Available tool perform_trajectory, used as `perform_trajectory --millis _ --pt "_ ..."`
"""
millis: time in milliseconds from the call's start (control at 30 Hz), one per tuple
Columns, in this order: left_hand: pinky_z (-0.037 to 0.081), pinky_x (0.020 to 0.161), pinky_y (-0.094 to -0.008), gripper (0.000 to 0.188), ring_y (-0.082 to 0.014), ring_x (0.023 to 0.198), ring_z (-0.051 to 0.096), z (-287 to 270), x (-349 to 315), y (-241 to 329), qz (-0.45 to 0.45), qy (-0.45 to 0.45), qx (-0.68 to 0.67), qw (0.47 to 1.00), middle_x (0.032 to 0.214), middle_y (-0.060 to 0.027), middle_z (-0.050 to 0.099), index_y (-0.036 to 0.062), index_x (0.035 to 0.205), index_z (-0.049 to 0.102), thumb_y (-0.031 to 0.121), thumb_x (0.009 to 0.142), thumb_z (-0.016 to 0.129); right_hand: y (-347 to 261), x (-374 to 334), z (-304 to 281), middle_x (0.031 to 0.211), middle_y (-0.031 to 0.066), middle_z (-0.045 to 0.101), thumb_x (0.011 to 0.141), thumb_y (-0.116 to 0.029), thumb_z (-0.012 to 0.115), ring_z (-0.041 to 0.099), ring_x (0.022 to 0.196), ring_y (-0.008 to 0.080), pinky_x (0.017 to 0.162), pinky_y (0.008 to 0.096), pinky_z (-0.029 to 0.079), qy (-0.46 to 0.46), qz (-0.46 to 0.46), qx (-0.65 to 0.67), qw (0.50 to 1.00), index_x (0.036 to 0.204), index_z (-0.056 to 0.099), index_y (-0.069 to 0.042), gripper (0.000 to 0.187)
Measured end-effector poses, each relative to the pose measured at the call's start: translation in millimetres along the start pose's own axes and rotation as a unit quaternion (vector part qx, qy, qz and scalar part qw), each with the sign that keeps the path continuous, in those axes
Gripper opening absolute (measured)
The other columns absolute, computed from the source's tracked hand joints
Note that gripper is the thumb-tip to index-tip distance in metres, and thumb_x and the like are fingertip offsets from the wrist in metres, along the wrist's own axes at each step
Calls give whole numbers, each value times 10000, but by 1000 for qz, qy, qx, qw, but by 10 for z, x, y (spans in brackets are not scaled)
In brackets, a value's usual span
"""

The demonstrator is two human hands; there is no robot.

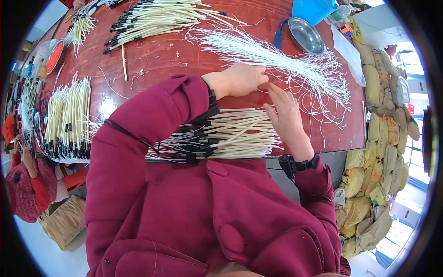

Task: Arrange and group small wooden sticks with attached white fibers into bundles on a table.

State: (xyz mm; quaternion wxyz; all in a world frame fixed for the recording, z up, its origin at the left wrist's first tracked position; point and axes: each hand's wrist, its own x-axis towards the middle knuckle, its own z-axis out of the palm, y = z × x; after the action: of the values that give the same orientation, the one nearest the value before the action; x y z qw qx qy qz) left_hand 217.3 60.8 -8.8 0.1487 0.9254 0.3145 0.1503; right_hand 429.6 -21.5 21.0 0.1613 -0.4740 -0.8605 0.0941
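Observation:
My left hand (241, 79) reaches across the table with its fingers curled, at the near edge of a long bundle of thin white cords (290, 62). What lies between its fingertips, if anything, is too small to make out. My right hand (287, 113) is just to the right, fingers stretched out and thumb apart, palm toward the left hand. Below both hands, along the table's front edge, lies a pile of pale yellow sticks (242, 134) with black fittings and white cords at their left end. My left sleeve covers part of that pile.
More yellow sticks with black ends lie at the back (157, 21) and left (69, 115) of the red table (152, 64). A metal bowl (306, 36) and blue container (314, 10) stand back right. Stacked sacks (369, 171) line the right. Another person (30, 184) sits left.

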Motion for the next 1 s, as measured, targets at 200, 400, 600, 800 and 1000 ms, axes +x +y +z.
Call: perform_trajectory --millis 200,400,600,800,1000 --pt "542 711 -486 205 -358 823 679 229 -6 20 -11 11 -13 1000 1007 -139 615 4 999 609 150 877 688 69 -20 41 1454 170 547 886 -368 708 533 1214 339 1029 450 435 -69 -33 -57 995 1321 586 82 638" --pt "527 731 -496 230 -372 827 671 54 -30 44 -83 -31 -160 983 1061 -148 608 27 991 617 195 869 715 34 -85 42 1490 193 507 869 -478 707 505 1246 357 1040 469 428 -72 -50 -66 994 1353 559 90 761" --pt "518 760 -493 217 -381 833 668 10 -226 -101 -21 44 -82 995 1066 -157 608 65 1013 613 189 870 719 -13 -34 30 1521 206 466 883 -446 681 467 1299 380 1082 483 395 -90 -23 -48 995 1404 509 99 774" --pt "526 758 -500 193 -385 847 678 202 -95 -140 15 19 -37 999 1029 -175 625 51 1020 613 175 889 683 2 -51 32 1522 208 465 890 -432 676 463 1310 380 1087 492 391 -82 -25 -40 996 1396 513 100 752" --pt "538 730 -514 174 -400 847 695 146 -70 33 -88 -21 -107 990 920 -192 699 27 987 636 180 906 619 -66 -136 23 1514 205 477 895 -392 682 471 1312 381 1080 480 400 -82 -10 -33 996 1388 525 91 708"
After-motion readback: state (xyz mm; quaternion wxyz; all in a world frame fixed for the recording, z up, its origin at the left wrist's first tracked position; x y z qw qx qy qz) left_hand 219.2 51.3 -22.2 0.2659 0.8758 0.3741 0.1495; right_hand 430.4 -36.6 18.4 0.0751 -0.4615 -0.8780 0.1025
